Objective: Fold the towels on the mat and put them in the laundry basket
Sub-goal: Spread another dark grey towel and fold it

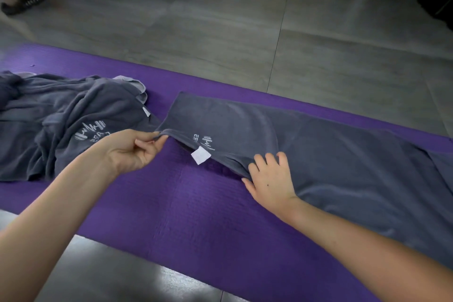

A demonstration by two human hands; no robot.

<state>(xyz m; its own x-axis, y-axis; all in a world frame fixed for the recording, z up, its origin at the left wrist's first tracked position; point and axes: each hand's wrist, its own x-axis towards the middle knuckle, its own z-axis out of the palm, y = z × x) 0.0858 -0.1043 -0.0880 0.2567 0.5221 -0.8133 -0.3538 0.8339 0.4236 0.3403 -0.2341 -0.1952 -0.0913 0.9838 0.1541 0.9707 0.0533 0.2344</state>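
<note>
Two hands on one grey towel (pixel 318 149), laid out long across the purple mat (pixel 196 216). Pinching its lifted left corner between thumb and fingertips of left hand (pixel 133 148); pressing its near edge with right hand (pixel 270 179), fingers spread. Crumpled pile of towels (pixel 61 117) just beside, leftward.

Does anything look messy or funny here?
Yes. The towel pile on the left end of the mat is crumpled, not folded. The other towel lies stretched out, but its near edge is lifted where the left hand pinches a corner, so its white tag sticks out.
</note>
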